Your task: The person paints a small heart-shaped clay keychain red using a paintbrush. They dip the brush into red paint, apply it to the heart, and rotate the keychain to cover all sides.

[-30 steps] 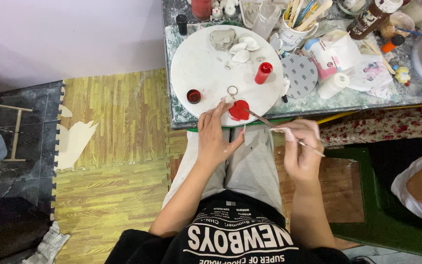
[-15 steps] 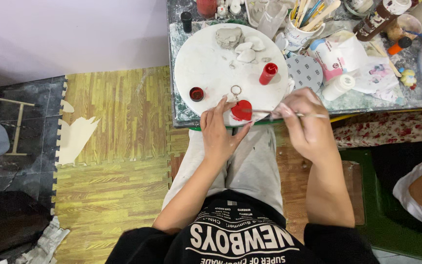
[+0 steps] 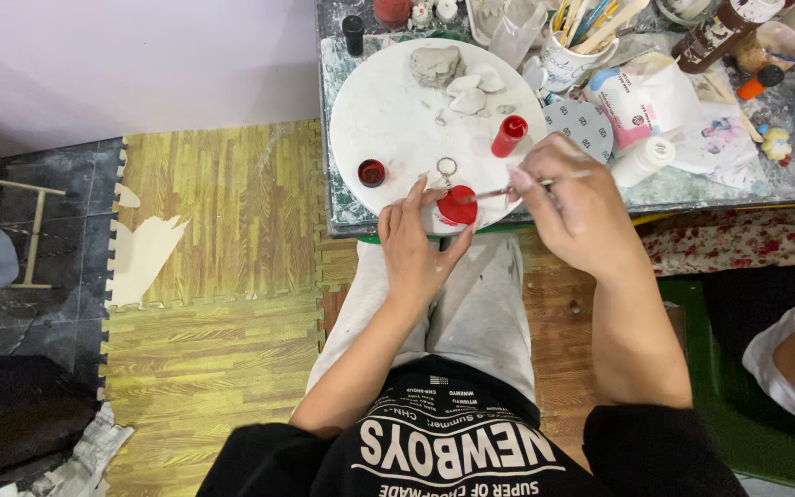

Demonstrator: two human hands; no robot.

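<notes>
Painted piece: a small red keyring charm (image 3: 457, 206) with a metal ring (image 3: 447, 168) at its top, at the near edge of the round white board (image 3: 388, 101), just above centre frame.
Left hand (image 3: 416, 247): fingers curled about the charm, thumb and fingertips pinching its sides.
Right hand (image 3: 574, 198): closed around a thin paintbrush (image 3: 526, 188), its tip touching the charm's right side.
On the board: a small open pot of red paint (image 3: 372, 172) to the left, a red tube (image 3: 509, 136) to the right, grey clay lumps (image 3: 457, 72) at the far side.
Beyond: a cup of brushes (image 3: 570, 57) and white bottles (image 3: 641, 161), upper right, on a cluttered table (image 3: 674, 189).
Below: light trousers (image 3: 471, 308), wood-pattern floor mats (image 3: 213, 239).
</notes>
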